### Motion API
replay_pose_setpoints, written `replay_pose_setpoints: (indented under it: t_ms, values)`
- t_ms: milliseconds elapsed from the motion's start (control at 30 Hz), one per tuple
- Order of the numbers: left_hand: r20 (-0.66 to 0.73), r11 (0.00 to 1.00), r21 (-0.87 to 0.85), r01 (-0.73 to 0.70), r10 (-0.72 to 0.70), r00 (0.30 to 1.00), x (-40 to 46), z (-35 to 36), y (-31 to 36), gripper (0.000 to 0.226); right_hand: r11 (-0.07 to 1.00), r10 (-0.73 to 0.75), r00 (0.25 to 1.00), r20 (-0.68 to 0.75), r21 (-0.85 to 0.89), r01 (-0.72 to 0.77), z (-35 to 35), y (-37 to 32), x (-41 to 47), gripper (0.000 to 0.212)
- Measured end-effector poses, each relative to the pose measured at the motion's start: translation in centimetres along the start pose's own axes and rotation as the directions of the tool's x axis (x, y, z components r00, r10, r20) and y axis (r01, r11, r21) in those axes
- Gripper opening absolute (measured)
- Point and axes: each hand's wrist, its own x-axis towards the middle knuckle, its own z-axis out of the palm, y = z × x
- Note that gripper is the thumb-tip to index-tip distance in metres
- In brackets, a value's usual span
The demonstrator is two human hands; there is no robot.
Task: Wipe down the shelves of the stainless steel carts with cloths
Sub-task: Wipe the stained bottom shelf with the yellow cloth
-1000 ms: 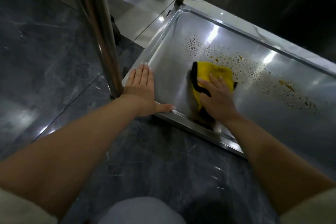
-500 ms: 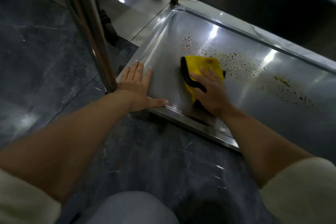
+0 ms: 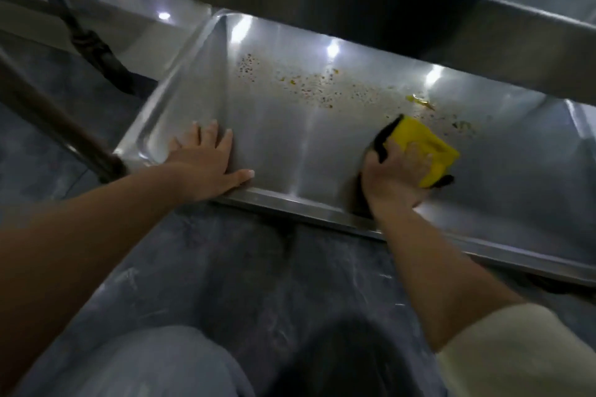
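Note:
The cart's bottom stainless steel shelf (image 3: pixel 290 145) lies low in front of me, with brown and yellow specks scattered across its middle and far part. My right hand (image 3: pixel 395 176) presses a folded yellow cloth with a black edge (image 3: pixel 425 148) onto the shelf, right of centre, fingers spread over it and the thumb along its black edge. My left hand (image 3: pixel 206 161) rests flat on the shelf's near left corner, fingers straight and thumb along the front rim.
The shelf above (image 3: pixel 419 10) overhangs the far side. A cart leg post (image 3: pixel 61 126) rises at the left by my left wrist. A caster wheel (image 3: pixel 106 64) shows behind it. Dark marbled floor (image 3: pixel 258 284) lies below, and my knee (image 3: pixel 161 364) is at the bottom.
My right hand has slid the yellow cloth to the right along the shelf, away from my left hand. The left hand stays flat on the near left corner. The view has shifted.

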Motion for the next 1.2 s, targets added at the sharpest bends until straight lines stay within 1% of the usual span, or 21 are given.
replay_pose_setpoints:
  t_ms: [33,67,100,133,167,200,233,267,300,333,400,467,533,600,733,800,867,933,1000,1100,1200]
  values:
    - [0.005,0.999,0.015,-0.04,0.04,0.999,0.2,-0.4,1.4,0.095,0.998,-0.061,0.998,0.02,-0.031,0.062,0.5,-0.4,-1.1,0.053]
    - [0.0,0.995,0.035,-0.089,0.089,0.996,0.4,-0.9,3.0,0.094,0.982,-0.18,0.983,0.034,-0.056,0.182,0.7,-0.1,-1.9,0.054]
    - [-0.011,0.989,0.058,-0.138,0.139,0.99,0.7,-1.3,4.8,0.092,0.941,-0.332,0.942,0.044,-0.057,0.334,0.5,0.9,-2.3,0.055]
    - [-0.018,0.981,0.08,-0.179,0.181,0.983,1.2,-1.6,6.7,0.09,0.872,-0.485,0.872,0.068,-0.032,0.488,-0.3,2.3,-2.1,0.056]
    - [-0.015,0.973,0.096,-0.211,0.214,0.977,1.6,-1.8,8.7,0.088,0.794,-0.605,0.788,0.111,0.015,0.607,-1.3,4.1,-1.5,0.057]
    - [0.0,0.966,0.102,-0.238,0.239,0.971,2.0,-2.0,10.7,0.088,0.73,-0.681,0.715,0.157,0.072,0.679,-2.3,6.0,-0.7,0.059]
    - [0.028,0.96,0.098,-0.262,0.26,0.965,2.3,-2.0,12.7,0.09,0.698,-0.714,0.674,0.191,0.116,0.707,-3.2,8.1,0.2,0.061]
    - [0.061,0.956,0.087,-0.281,0.277,0.959,2.5,-1.9,14.5,0.093,0.704,-0.708,0.675,0.206,0.136,0.697,-3.9,10.4,1.0,0.063]
    - [0.088,0.953,0.072,-0.294,0.287,0.954,2.7,-1.6,16.2,0.096,0.74,-0.672,0.713,0.2,0.14,0.658,-4.7,12.7,1.7,0.064]
    - [0.104,0.954,0.057,-0.296,0.289,0.952,2.9,-1.3,17.6,0.099,0.788,-0.616,0.769,0.172,0.135,0.601,-5.4,15.2,2.4,0.063]
    - [0.122,0.966,0.046,-0.253,0.246,0.962,2.9,-0.6,19.6,0.105,0.884,-0.466,0.877,0.117,0.098,0.457,-6.7,20.7,3.6,0.058]
    - [0.118,0.981,0.049,-0.186,0.179,0.977,2.9,0.1,20.7,0.117,0.957,-0.288,0.954,0.088,0.067,0.282,-7.9,25.9,4.2,0.055]
    - [0.097,0.987,0.043,-0.152,0.148,0.984,2.9,0.6,21.1,0.128,0.992,-0.109,0.993,0.052,0.064,0.105,-9.0,29.7,4.5,0.057]
    - [0.072,0.987,0.051,-0.155,0.151,0.986,2.8,0.8,21.3,0.132,0.999,-0.022,0.999,0.036,0.04,0.021,-9.5,31.5,4.7,0.06]
    - [0.035,0.975,0.101,-0.196,0.194,0.98,2.8,0.7,21.6,0.134,0.999,-0.013,1.0,0.005,0.048,0.012,-9.6,31.0,5.0,0.058]
    - [0.021,0.971,0.101,-0.215,0.214,0.977,2.6,0.6,21.5,0.131,0.998,-0.044,0.999,-0.025,0.045,0.045,-10.1,30.3,4.7,0.055]
    - [0.016,0.956,0.108,-0.274,0.274,0.962,1.9,0.5,21.5,0.126,0.994,-0.086,0.996,-0.029,0.069,0.088,-11.1,29.8,3.8,0.052]
    - [0.054,0.929,0.104,-0.355,0.351,0.935,0.0,0.4,21.8,0.114,0.988,-0.112,0.994,0.008,0.106,0.111,-12.4,29.1,1.7,0.051]
    - [0.13,0.912,0.059,-0.405,0.395,0.909,-3.1,0.6,22.4,0.106,0.981,-0.11,0.993,0.053,0.165,0.1,-13.9,28.4,-1.4,0.05]
    - [0.231,0.91,-0.05,-0.412,0.411,0.882,-8.6,0.0,23.3,0.102,0.966,-0.108,0.986,0.13,0.248,0.073,-16.9,26.8,-6.7,0.049]
    - [0.286,0.902,-0.09,-0.422,0.429,0.857,-13.9,-2.1,24.0,0.09,0.938,-0.161,0.967,0.198,0.334,0.088,-20.9,24.9,-11.7,0.052]
